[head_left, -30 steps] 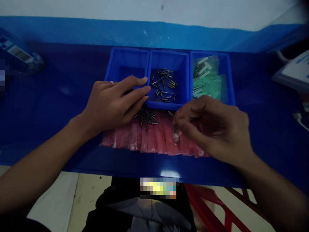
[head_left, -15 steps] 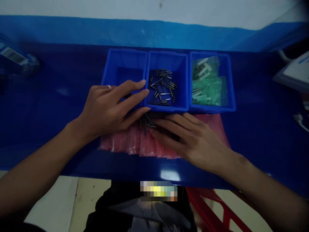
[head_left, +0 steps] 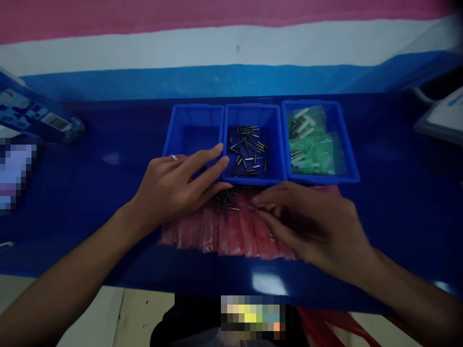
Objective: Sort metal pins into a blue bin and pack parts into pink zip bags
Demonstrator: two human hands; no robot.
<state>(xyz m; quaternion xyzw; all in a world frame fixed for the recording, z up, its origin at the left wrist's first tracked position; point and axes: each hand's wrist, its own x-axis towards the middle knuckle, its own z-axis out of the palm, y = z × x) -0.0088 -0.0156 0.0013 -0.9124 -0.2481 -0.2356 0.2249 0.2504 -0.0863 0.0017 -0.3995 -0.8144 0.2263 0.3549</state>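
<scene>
My left hand (head_left: 177,188) lies with its fingers spread against the front of the blue bins, its fingertips at the wall between the left bin (head_left: 198,112) and the middle bin (head_left: 255,182). Beneath its thumb sits a small heap of blind rivets (head_left: 225,205) on a row of overlapping pink plastic bags (head_left: 235,238). To the right of that heap, my right hand (head_left: 318,224) has thumb and fingers pinched on a blind rivet (head_left: 253,208), partly hidden by the fingertips. More loose rivets (head_left: 249,144) lie scattered in the middle bin.
The right bin (head_left: 349,164) holds green-tinted clear bags (head_left: 313,152) with small parts inside. At the left stands a blue package with a barcode (head_left: 43,115). A white object (head_left: 443,118) is at the far right. A striped wall backs the blue table (head_left: 90,183).
My right hand has gone from reaching flat beside the heap to pinching a rivet, slightly right of it. My left hand keeps its place at the bins. The view has tilted up.
</scene>
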